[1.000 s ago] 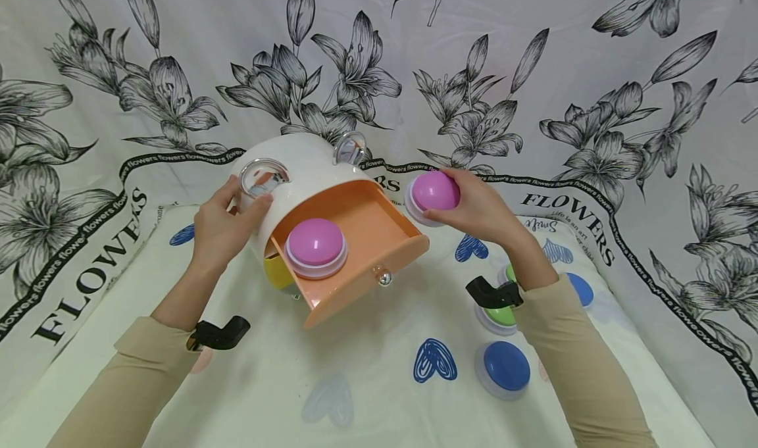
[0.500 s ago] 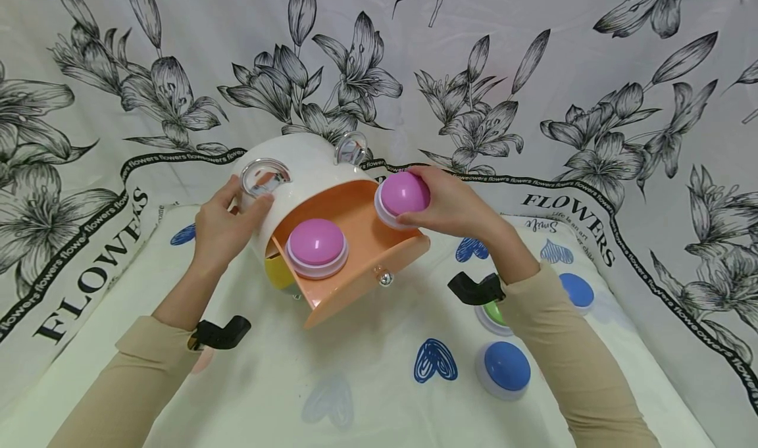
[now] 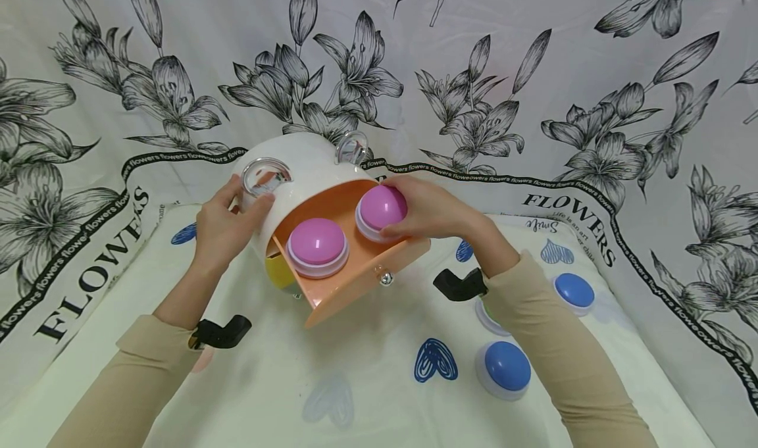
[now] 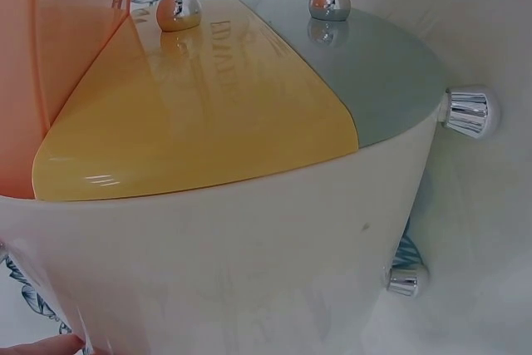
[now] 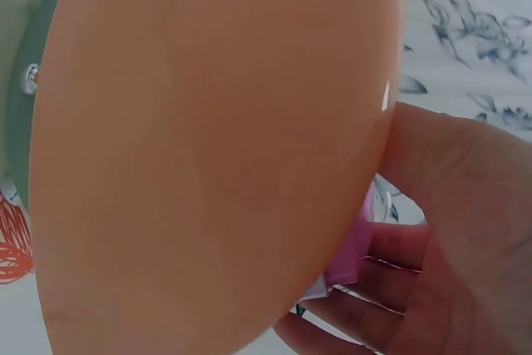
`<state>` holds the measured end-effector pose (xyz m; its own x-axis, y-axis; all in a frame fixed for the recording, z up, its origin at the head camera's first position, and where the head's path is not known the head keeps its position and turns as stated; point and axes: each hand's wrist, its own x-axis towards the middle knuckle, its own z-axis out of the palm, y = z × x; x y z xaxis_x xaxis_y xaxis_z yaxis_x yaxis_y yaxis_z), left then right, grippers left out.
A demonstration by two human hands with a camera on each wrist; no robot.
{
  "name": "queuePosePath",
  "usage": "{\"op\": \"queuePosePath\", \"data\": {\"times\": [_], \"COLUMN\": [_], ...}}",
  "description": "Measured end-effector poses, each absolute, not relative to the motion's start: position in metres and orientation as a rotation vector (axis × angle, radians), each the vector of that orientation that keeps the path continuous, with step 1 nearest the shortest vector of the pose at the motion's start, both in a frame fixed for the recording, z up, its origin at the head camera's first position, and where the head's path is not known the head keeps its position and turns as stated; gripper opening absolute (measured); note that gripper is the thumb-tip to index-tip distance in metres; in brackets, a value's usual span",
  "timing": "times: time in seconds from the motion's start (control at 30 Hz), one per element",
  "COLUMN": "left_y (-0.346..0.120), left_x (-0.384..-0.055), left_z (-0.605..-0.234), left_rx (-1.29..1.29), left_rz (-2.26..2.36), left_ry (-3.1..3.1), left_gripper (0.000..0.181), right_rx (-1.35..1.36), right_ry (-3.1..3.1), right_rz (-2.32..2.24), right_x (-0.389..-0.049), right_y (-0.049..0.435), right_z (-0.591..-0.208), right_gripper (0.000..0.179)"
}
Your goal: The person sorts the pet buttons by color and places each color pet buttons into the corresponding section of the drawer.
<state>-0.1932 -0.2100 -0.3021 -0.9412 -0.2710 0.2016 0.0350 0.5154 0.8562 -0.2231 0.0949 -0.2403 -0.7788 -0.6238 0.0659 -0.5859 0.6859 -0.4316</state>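
A glossy white rounded drawer box (image 3: 296, 155) with clear ring ears leans back at the rear, its orange drawer (image 3: 355, 283) pulled out. My left hand (image 3: 227, 227) grips the box beside its left ear (image 3: 263, 176), thumb on the front. One pink dome-topped button (image 3: 317, 243) with a pale base sits in the drawer's left side. Inside the right side, my right hand (image 3: 435, 208) pinches a second, similar pink button (image 3: 381, 209); whether its base touches the drawer floor is hidden. In the right wrist view, the orange front covers most of that button (image 5: 356, 247).
Blue dome-topped buttons (image 3: 506, 367) (image 3: 574, 291) lie on the heart-print cloth at right. A green one (image 3: 491, 313) is partly behind the right forearm. Yellow (image 4: 208, 114) and grey-green (image 4: 374, 72) drawer fronts with silver knobs are closed. Flower-print fabric (image 3: 367, 60) hangs behind.
My right hand has carried the pink button leftward and down, from beyond the drawer's right edge into the drawer. The left hand and the drawer box have stayed put.
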Motion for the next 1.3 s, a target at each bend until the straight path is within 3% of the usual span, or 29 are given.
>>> {"op": "queuePosePath", "data": {"times": [1.3], "left_y": [-0.21], "left_x": [-0.195], "left_z": [-0.303], "left_rx": [0.202], "left_rz": [-1.376], "left_ry": [-2.454], "left_gripper": [0.076], "right_rx": [-1.067], "right_ry": [2.717], "right_rz": [-0.409], "right_x": [-0.235], "right_y": [0.069], "right_z": [-0.248], "right_gripper": [0.065]}}
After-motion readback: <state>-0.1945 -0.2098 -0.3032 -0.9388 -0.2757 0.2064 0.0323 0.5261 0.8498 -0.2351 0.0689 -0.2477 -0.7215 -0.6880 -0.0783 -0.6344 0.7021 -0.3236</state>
